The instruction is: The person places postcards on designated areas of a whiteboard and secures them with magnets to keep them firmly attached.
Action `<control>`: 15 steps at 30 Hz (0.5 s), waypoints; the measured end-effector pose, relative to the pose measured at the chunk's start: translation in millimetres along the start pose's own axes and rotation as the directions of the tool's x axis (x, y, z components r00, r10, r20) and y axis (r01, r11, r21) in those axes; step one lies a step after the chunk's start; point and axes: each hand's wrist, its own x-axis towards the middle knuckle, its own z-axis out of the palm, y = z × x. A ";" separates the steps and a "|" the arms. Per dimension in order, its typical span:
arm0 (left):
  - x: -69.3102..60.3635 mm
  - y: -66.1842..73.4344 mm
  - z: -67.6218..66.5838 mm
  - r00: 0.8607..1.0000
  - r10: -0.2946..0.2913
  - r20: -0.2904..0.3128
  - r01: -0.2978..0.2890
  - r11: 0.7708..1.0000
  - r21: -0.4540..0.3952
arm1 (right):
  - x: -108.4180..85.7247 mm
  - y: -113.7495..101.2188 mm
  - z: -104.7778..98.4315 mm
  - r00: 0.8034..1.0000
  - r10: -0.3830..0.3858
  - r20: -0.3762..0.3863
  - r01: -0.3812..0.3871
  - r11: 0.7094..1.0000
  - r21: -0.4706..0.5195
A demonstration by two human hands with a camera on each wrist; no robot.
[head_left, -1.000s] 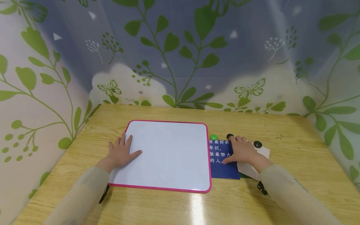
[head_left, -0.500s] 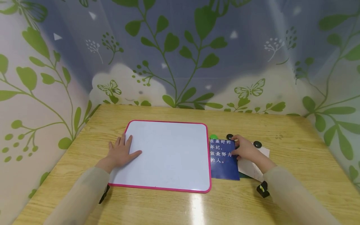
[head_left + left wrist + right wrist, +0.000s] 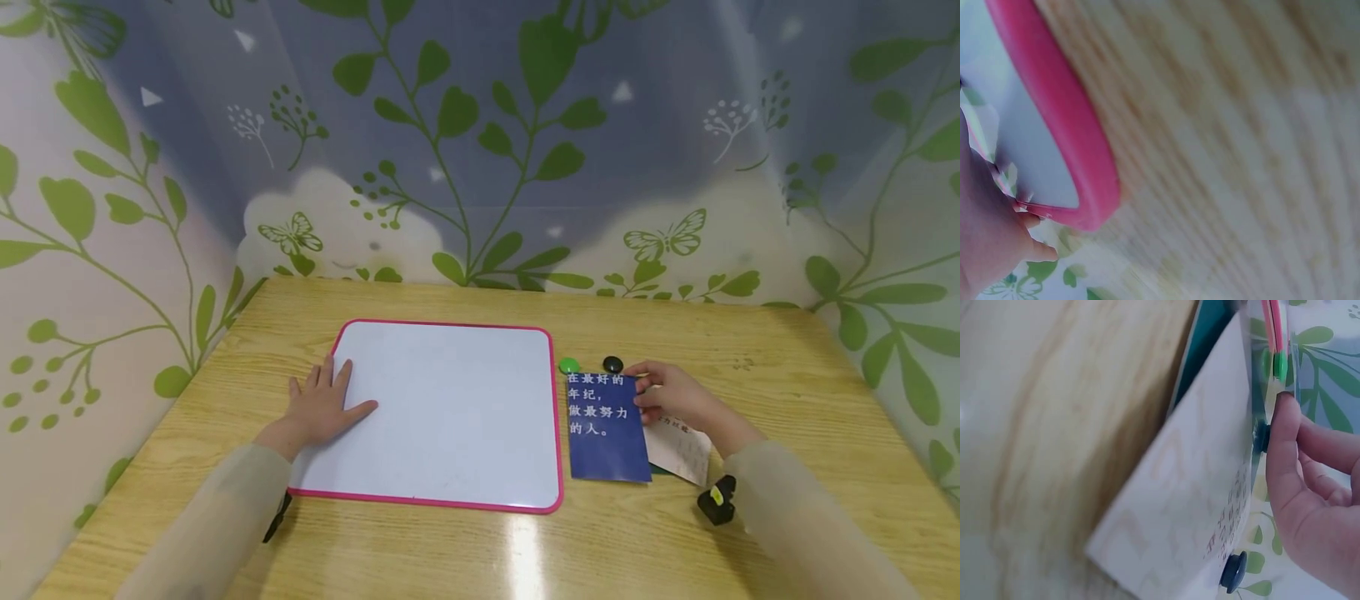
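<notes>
My left hand (image 3: 318,412) lies flat with spread fingers on the left side of a whiteboard (image 3: 457,417) with a pink rim. In the left wrist view that hand (image 3: 991,231) shows only in part, beside the board's pink rim (image 3: 1088,156). With thumb and fingers, my right hand (image 3: 678,396) pinches the upper right edge of a blue card (image 3: 607,457) bearing white Chinese characters. Beneath that hand lies a pale card (image 3: 681,454) with reddish writing, its top covered in the head view. Under it a dark green card (image 3: 1196,353) peeks out.
A green round magnet (image 3: 569,366) and a black one (image 3: 612,364) sit just behind the blue card. Another black magnet (image 3: 1233,572) shows beside the pale card in the right wrist view. The wooden table (image 3: 420,550) meets a leaf-patterned cloth (image 3: 495,208) at the back.
My right hand has gone from resting spread over the cards to pinching the blue card, which has shifted right, away from the whiteboard's edge. The left hand has stayed still.
</notes>
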 end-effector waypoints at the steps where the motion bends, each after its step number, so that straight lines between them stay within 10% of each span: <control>1: 0.2 -0.3 0.1 1.000 0.000 -0.001 0.000 1.000 0.003 | -0.3 -0.4 -0.4 1.000 0.002 0.003 -0.002 1.000 0.004; 15: -1.6 1.5 -2.2 1.000 0.000 0.001 0.000 1.000 -0.007 | 1.4 -23.8 14.6 1.000 0.019 0.022 -0.021 0.998 0.060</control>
